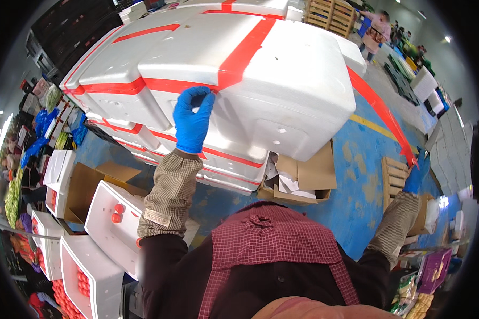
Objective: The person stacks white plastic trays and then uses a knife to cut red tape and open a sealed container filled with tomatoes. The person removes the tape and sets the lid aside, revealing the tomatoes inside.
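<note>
Scuffed blue floor [351, 170] below; left hand [192, 119] curled at the edge of a white foam box [303, 80], can't tell if pinching; right hand [419, 173] pinches red tape [379, 106] stretching off its right side.

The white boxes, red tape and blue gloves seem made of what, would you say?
White boxes: probably smooth, satin foam, judging by thick, rounded edges. Red tape: likely smooth, slightly shiny plastic film; the strip looks thin. Blue gloves: perhaps matte nitrile or latex, from their close fit.
</note>
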Motion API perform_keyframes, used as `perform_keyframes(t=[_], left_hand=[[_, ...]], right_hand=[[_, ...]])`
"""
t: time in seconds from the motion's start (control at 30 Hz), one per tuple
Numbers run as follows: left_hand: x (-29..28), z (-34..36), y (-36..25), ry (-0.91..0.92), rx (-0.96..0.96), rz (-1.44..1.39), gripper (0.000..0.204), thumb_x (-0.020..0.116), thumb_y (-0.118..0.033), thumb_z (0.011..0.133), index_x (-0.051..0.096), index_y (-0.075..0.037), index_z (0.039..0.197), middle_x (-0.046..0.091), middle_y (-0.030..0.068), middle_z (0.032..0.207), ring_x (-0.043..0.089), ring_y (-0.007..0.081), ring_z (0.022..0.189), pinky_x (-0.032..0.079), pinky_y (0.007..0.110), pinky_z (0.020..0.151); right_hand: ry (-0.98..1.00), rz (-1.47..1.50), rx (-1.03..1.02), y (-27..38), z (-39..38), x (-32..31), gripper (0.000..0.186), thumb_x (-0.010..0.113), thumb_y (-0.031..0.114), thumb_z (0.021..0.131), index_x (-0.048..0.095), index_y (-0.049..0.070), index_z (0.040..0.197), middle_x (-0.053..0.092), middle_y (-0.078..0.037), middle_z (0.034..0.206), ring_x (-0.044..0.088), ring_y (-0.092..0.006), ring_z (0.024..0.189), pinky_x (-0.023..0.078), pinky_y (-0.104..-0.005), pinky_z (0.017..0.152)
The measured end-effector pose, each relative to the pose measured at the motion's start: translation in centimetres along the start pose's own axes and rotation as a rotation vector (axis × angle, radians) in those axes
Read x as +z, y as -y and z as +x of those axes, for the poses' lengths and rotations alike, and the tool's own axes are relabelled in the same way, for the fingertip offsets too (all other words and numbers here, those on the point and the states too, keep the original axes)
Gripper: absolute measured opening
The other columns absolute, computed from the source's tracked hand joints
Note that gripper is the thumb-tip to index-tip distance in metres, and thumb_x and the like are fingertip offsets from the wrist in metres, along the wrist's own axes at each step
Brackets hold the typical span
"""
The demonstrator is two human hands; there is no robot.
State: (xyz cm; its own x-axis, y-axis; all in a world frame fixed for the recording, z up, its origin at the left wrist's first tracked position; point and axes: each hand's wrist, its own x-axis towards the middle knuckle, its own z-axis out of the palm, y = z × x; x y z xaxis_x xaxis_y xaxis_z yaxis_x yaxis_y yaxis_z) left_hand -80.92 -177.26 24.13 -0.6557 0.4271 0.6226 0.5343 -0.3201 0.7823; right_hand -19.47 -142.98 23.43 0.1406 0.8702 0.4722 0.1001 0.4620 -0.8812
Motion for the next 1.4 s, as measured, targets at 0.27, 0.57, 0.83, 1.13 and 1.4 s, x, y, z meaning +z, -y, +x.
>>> perform_keyframes(t=[0.27, 0.57, 0.83, 1.13, 1.4], left_hand=[[1.9, -3.4, 3.0, -0.24, -0.206, -0.414, 0.026, 0.07, 0.0, 0.094, 0.065, -0.002, 0.12, 0.068, 0.0036, 0.108, 0.063, 0.0107, 0.097, 0.051, 0.025, 0.09], [1.5, -9.0, 4.8, -0.136, -0.41, -0.503, 0.02, 0.068, -0.001, 0.097, 0.067, -0.004, 0.116, 0.069, 0.0013, 0.112, 0.062, 0.0091, 0.101, 0.05, 0.025, 0.092], [1.5, -7.7, 3.8, -0.138, -0.373, -0.465, 0.021, 0.067, -0.002, 0.098, 0.066, -0.003, 0.118, 0.069, 0.0033, 0.115, 0.062, 0.0113, 0.106, 0.05, 0.027, 0.095], [1.1, -6.9, 3.3, -0.153, -0.368, -0.46, 0.021, 0.068, -0.002, 0.097, 0.067, -0.003, 0.118, 0.07, 0.0034, 0.115, 0.063, 0.0111, 0.105, 0.05, 0.026, 0.095], [1.0, -6.6, 3.3, -0.201, -0.315, -0.423, 0.018, 0.068, -0.007, 0.097, 0.07, -0.004, 0.114, 0.071, 0.0033, 0.106, 0.062, 0.0132, 0.09, 0.051, 0.027, 0.084]], right_hand=[[1.135, -0.004, 0.027, 14.1, -18.4, 22.5, 0.029, 0.048, 0.015, 0.108, 0.059, 0.002, 0.131, 0.063, -0.009, 0.102, 0.06, -0.0155, 0.081, 0.054, -0.0312, 0.078], [1.162, 0.005, -0.156, 15.0, -24.1, 31.1, 0.028, 0.053, 0.02, 0.108, 0.054, -0.001, 0.128, 0.067, -0.015, 0.107, 0.067, -0.0212, 0.093, 0.055, -0.0318, 0.082], [1.299, 0.149, 0.214, 13.8, -28.7, 33.5, 0.027, 0.048, 0.024, 0.111, 0.055, 0.002, 0.124, 0.063, -0.007, 0.093, 0.061, -0.011, 0.073, 0.052, -0.0252, 0.064], [1.238, 0.246, 0.305, 13.4, -28.6, 34.8, 0.025, 0.049, 0.03, 0.111, 0.056, 0.006, 0.116, 0.058, -0.003, 0.082, 0.055, -0.0081, 0.064, 0.049, -0.0244, 0.058], [1.272, 0.243, 0.256, 12.4, -28.0, 35.5, 0.028, 0.047, 0.03, 0.111, 0.058, 0.005, 0.115, 0.058, -0.003, 0.08, 0.054, -0.0084, 0.06, 0.047, -0.0237, 0.053]])
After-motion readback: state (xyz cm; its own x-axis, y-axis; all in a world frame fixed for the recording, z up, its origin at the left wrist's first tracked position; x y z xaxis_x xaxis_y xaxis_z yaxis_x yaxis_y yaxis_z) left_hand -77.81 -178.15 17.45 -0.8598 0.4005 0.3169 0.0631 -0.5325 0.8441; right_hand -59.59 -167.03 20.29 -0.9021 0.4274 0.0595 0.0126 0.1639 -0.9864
